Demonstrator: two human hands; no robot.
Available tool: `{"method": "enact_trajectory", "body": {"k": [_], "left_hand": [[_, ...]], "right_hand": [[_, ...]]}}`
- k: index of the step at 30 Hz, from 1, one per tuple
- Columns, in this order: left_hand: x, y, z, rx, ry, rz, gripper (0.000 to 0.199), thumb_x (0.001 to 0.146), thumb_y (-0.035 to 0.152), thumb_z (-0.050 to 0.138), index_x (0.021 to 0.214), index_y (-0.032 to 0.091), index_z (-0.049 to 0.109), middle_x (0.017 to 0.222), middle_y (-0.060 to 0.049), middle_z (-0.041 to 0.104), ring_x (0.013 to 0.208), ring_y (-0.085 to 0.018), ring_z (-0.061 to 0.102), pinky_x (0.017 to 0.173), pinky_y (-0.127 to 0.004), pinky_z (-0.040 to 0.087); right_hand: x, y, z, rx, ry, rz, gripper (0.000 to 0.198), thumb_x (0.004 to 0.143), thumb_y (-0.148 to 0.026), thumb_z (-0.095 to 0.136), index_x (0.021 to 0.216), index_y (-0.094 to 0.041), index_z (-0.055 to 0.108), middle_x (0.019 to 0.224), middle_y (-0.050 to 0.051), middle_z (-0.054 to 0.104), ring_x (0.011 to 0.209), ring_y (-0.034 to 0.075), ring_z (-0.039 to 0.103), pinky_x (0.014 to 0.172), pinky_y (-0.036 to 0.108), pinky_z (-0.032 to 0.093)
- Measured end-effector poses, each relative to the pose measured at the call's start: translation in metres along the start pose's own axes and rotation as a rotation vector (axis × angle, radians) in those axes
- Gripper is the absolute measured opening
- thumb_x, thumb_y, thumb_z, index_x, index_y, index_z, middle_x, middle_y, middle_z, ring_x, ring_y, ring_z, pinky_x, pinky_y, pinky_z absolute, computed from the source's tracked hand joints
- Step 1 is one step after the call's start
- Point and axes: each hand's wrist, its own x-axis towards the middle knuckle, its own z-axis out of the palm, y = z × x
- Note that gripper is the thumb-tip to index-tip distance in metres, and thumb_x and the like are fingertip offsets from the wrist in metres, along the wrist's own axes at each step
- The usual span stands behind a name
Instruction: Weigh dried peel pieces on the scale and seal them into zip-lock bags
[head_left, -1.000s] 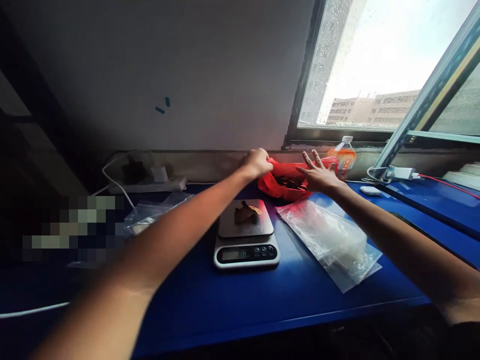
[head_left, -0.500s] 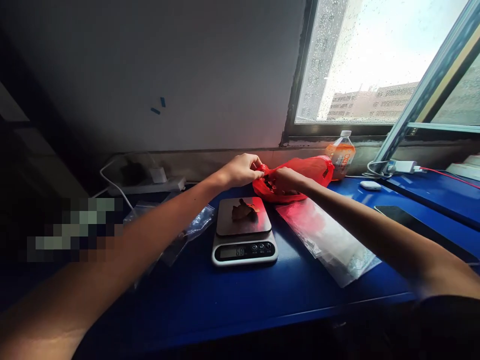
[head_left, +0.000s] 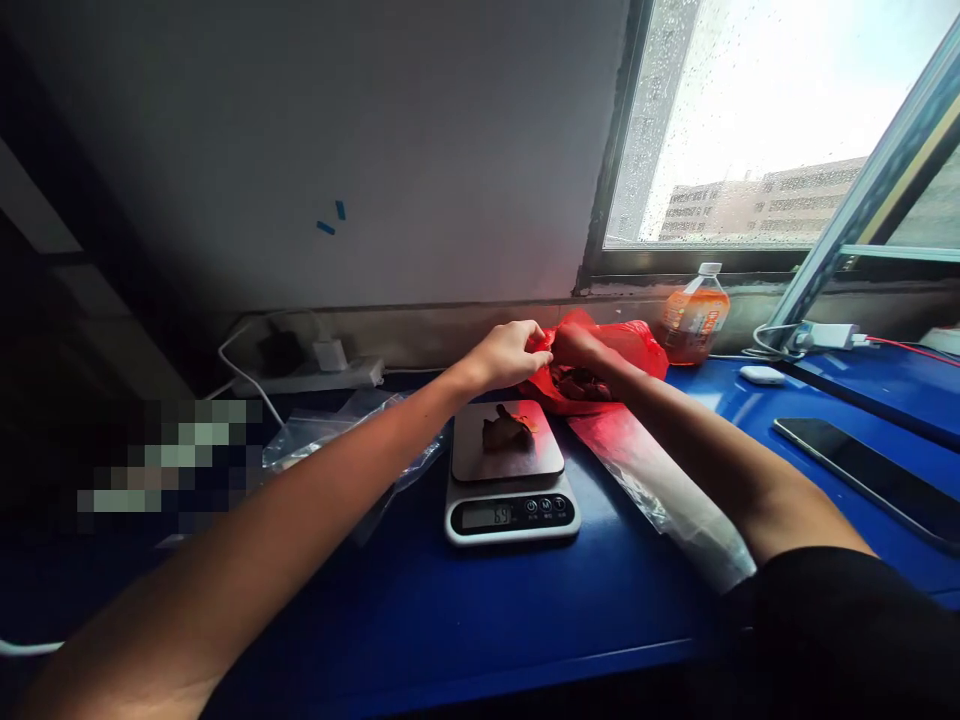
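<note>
My left hand [head_left: 514, 352] pinches the near-left rim of a red plastic bag [head_left: 637, 350]. Curled at the bag's mouth, my right hand [head_left: 576, 347] appears to grip the bag; its fingertips are hidden. Dark brown dried pieces [head_left: 581, 384] show in the bag's opening under my right wrist. In front of the bag stands a digital kitchen scale [head_left: 512, 515], its display reading about 6.9. A few curled brown pieces [head_left: 508, 432] lie on its metal plate.
Clear plastic bags [head_left: 675, 500] lie right of the scale, with more clear bags [head_left: 330, 435] to its left. An orange drink bottle [head_left: 697, 315], a white earbud case [head_left: 762, 375] and a phone [head_left: 870, 475] are on the right. A power strip [head_left: 360, 373] runs along the wall.
My right hand has risen from inside the bag to its upper rim, and more of the brown contents show. The display went from about 6.8 to 6.9. The view has shifted slightly left.
</note>
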Motion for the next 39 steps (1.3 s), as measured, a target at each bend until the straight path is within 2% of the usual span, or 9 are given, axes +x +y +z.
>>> {"method": "enact_trajectory", "body": {"k": [5, 8, 13, 18, 23, 27, 34, 36, 39], "left_hand": [[-0.022, -0.008, -0.012, -0.036, 0.002, 0.007, 0.017, 0.084, 0.022, 0.062, 0.099, 0.015, 0.065, 0.097, -0.008, 0.072, 0.087, -0.019, 0.066, 0.079, -0.03, 0.05], [-0.046, -0.005, -0.018, -0.07, -0.016, 0.007, 0.024, 0.084, 0.026, 0.062, 0.105, 0.016, 0.064, 0.096, -0.007, 0.072, 0.086, -0.02, 0.067, 0.075, -0.03, 0.051], [-0.094, 0.007, -0.02, -0.032, 0.088, 0.05, 0.024, 0.086, 0.029, 0.058, 0.108, 0.021, 0.063, 0.098, -0.005, 0.072, 0.089, -0.02, 0.067, 0.073, -0.031, 0.051], [-0.132, -0.011, -0.016, 0.128, 0.205, 0.201, 0.023, 0.09, 0.032, 0.054, 0.109, 0.023, 0.062, 0.097, -0.004, 0.07, 0.087, -0.019, 0.066, 0.077, -0.033, 0.053], [-0.145, -0.04, -0.022, 0.264, 0.249, 0.183, 0.02, 0.092, 0.03, 0.051, 0.104, 0.022, 0.064, 0.098, -0.005, 0.068, 0.087, -0.019, 0.066, 0.08, -0.034, 0.053], [-0.143, -0.044, -0.024, 0.307, 0.233, 0.234, 0.019, 0.093, 0.029, 0.049, 0.101, 0.022, 0.065, 0.096, -0.005, 0.069, 0.085, -0.019, 0.066, 0.079, -0.034, 0.053], [-0.142, -0.039, -0.019, 0.32, 0.189, 0.378, 0.018, 0.091, 0.024, 0.049, 0.096, 0.024, 0.067, 0.079, -0.003, 0.07, 0.075, -0.019, 0.064, 0.071, -0.034, 0.051], [-0.142, -0.037, -0.018, 0.309, 0.183, 0.372, 0.019, 0.09, 0.024, 0.049, 0.095, 0.025, 0.068, 0.079, -0.002, 0.07, 0.074, -0.019, 0.065, 0.07, -0.034, 0.051], [-0.143, -0.035, -0.019, 0.303, 0.167, 0.355, 0.021, 0.09, 0.025, 0.048, 0.094, 0.025, 0.068, 0.079, -0.003, 0.071, 0.073, -0.019, 0.064, 0.069, -0.033, 0.05]], "right_hand": [[-0.021, 0.02, -0.02, 0.055, -0.046, 0.051, 0.022, 0.088, -0.028, 0.065, 0.099, -0.01, 0.072, 0.097, 0.007, 0.072, 0.086, 0.02, 0.067, 0.075, 0.029, 0.053], [-0.047, 0.023, -0.027, 0.288, 0.008, 0.044, 0.016, 0.079, -0.018, 0.064, 0.091, -0.012, 0.073, 0.09, 0.008, 0.074, 0.08, 0.016, 0.067, 0.07, 0.025, 0.051], [-0.089, -0.001, -0.027, 0.749, 0.014, -0.022, 0.027, 0.079, -0.038, 0.067, 0.091, -0.014, 0.071, 0.089, 0.008, 0.072, 0.076, 0.015, 0.065, 0.07, 0.028, 0.051], [-0.12, -0.035, -0.015, 0.618, 0.061, -0.222, 0.012, 0.082, -0.025, 0.059, 0.085, -0.016, 0.067, 0.078, 0.003, 0.07, 0.07, 0.012, 0.061, 0.065, 0.026, 0.046], [-0.142, -0.054, -0.003, 0.474, 0.056, -0.322, 0.006, 0.08, -0.021, 0.057, 0.082, -0.017, 0.062, 0.069, 0.0, 0.066, 0.059, 0.01, 0.056, 0.057, 0.023, 0.041], [-0.14, -0.047, -0.006, 0.357, 0.202, -0.254, 0.009, 0.081, -0.027, 0.055, 0.082, -0.019, 0.06, 0.067, 0.0, 0.064, 0.058, 0.011, 0.053, 0.059, 0.025, 0.039], [-0.106, 0.013, -0.016, 0.283, 0.371, 0.044, 0.014, 0.072, -0.024, 0.051, 0.074, -0.018, 0.063, 0.059, 0.0, 0.06, 0.05, 0.011, 0.047, 0.053, 0.025, 0.036], [-0.093, 0.024, -0.02, 0.299, 0.315, 0.033, 0.018, 0.075, -0.025, 0.052, 0.079, -0.016, 0.067, 0.07, 0.003, 0.067, 0.057, 0.012, 0.054, 0.057, 0.025, 0.04], [-0.067, 0.031, -0.023, 0.199, 0.052, -0.035, 0.023, 0.085, -0.025, 0.052, 0.092, -0.014, 0.07, 0.086, 0.006, 0.073, 0.073, 0.015, 0.063, 0.065, 0.024, 0.046]]}}
